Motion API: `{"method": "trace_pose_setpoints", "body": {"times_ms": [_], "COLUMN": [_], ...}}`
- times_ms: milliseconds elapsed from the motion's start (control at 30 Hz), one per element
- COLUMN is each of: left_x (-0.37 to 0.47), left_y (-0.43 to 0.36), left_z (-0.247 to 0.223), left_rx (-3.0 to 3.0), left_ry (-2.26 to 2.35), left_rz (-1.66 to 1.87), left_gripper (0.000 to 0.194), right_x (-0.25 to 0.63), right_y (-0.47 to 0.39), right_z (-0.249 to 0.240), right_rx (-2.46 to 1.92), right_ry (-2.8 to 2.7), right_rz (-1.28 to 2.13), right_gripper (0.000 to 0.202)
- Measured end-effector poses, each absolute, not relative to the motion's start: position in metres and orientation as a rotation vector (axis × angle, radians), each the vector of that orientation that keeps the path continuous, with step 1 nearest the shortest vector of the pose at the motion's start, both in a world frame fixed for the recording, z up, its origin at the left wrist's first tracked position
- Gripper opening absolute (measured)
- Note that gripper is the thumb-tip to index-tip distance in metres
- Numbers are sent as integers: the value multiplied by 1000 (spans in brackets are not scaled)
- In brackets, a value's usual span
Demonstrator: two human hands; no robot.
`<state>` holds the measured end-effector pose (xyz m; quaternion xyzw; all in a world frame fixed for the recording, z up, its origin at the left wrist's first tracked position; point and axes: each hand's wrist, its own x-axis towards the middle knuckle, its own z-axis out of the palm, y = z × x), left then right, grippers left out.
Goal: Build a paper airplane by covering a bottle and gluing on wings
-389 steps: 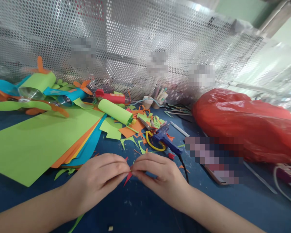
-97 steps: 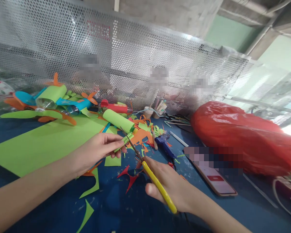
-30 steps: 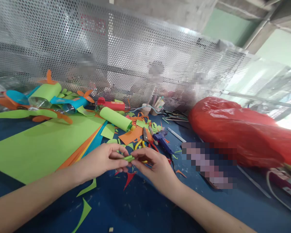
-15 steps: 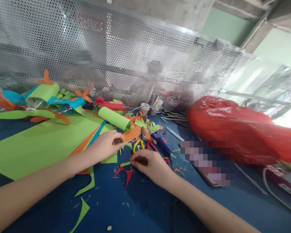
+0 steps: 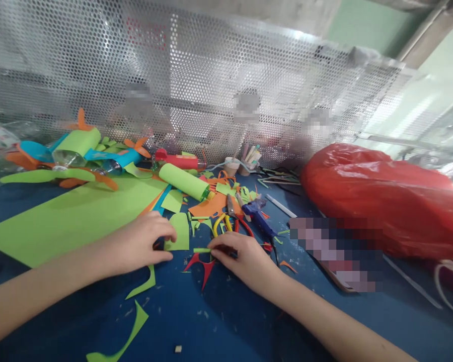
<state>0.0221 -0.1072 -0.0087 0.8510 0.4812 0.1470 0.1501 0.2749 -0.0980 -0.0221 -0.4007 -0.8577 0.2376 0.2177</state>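
Note:
My right hand [image 5: 241, 254] pinches the end of a small green paper strip [image 5: 201, 250] just above a red paper scrap [image 5: 207, 272]. My left hand [image 5: 147, 241] has its thumb and fingers apart, nothing between them, beside a green paper piece [image 5: 181, 231] with a rounded top. Behind my right hand lie scissors with yellow and red handles [image 5: 230, 221] and a blue glue gun [image 5: 262, 221]. A bottle wrapped in green paper [image 5: 184, 182] lies behind the hands.
Large green sheets [image 5: 71, 216] cover the left of the blue table [image 5: 249, 327]. Paper-covered bottles with propellers [image 5: 77, 146] stand behind them. At right are a phone [image 5: 335, 261] and a red plastic bag [image 5: 381, 201]. Cups with sticks [image 5: 245, 166] stand near the mesh panel.
My left hand has drawn back left and opened, away from the small scraps. My right hand still has the green strip. The view has shifted slightly.

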Motion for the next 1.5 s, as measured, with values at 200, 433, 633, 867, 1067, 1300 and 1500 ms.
{"method": "trace_pose_setpoints", "body": {"times_ms": [200, 433, 633, 867, 1067, 1300, 1500], "left_x": [26, 33, 25, 24, 28, 33, 35], "left_y": [-136, -152, -153, -158, -159, -163, -161], "left_z": [-26, -30, -32, -32, -33, -43, -41], "left_rx": [2495, 2400, 2424, 2402, 2423, 2389, 2247], "left_ry": [1310, 1322, 1301, 1345, 1365, 1348, 1436], "left_rz": [470, 513, 494, 498, 488, 627, 701], "left_gripper": [18, 8, 7, 10, 13, 19, 32], "right_x": [271, 265, 258, 271, 271, 269, 263], "right_y": [-101, -109, -120, -106, -108, -109, -116], "right_z": [-20, -21, -19, -21, -20, -16, -19], "right_rx": [-1129, -943, -725, -837, -1013, -1050, -890], "right_ry": [-2228, -2341, -2542, -2655, -2523, -2295, -2455], "right_rz": [791, 745, 766, 425, 610, 810, 669], "right_gripper": [8, 7, 14, 18, 9, 6, 7]}}
